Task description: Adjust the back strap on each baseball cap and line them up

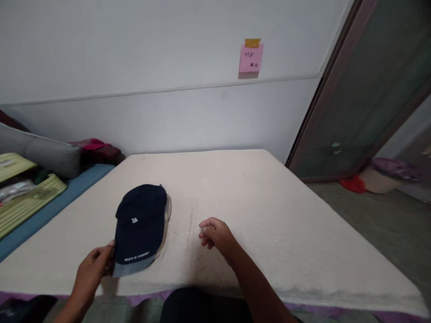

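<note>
While the left hand (92, 268) is right up against the near left edge of the navy cap (139, 233), I honestly can't tell if it's pinching the brim. Cap's sitting left of center on the cream cover (286, 237). Right hand (215, 233)'s just to its right, loosely curled, holding nothing.

Two hands (92, 264); one navy cap (139, 233); one pink note (251, 58); one grey cushion (43, 150).
</note>
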Demonstrator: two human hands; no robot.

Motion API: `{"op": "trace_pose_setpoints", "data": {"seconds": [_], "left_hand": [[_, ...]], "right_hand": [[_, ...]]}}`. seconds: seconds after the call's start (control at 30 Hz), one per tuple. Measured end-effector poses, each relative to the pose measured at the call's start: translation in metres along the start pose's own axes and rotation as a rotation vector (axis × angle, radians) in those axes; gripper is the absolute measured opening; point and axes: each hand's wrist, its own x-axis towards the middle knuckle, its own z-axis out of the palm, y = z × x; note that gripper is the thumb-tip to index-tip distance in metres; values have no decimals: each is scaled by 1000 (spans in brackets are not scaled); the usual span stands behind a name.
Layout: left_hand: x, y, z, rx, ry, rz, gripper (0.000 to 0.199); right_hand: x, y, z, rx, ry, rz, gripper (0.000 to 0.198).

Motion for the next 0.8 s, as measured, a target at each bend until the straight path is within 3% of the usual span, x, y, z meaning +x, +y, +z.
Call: {"op": "trace_pose_setpoints", "data": {"seconds": [0.07, 0.1, 0.2, 0.27, 0.33, 0.4, 0.5, 0.6, 0.8], "left_hand": [[-8, -1, -9, 71, -124, -17, 43], [-11, 0, -12, 89, -121, -19, 44], [-21, 5, -14, 86, 46, 41, 40], [-34, 10, -4, 29, 30, 102, 36], [-54, 16, 19, -30, -150, 150, 38], [-78, 22, 52, -39, -348, 194, 42], [-112, 33, 108, -82, -530, 354, 37], [-131, 42, 154, -139, -701, 348, 39], [-143, 83, 198, -258, -749, 295, 40]], "right_hand": [[-1, 2, 0, -34, -9, -1, 22], [-1, 3, 0, -81, -16, 4, 23], [-5, 5, -7, -307, -31, 42, 21], [-8, 7, -16, -439, -16, 61, 15], [-13, 10, -26, -523, 23, 58, 6], [-16, 14, -37, -610, 59, 47, 14], [-21, 23, -48, -707, 81, 33, 30], [-24, 31, -54, -735, 80, 14, 31], [-29, 17, -68, -597, 56, -32, 22]]}}
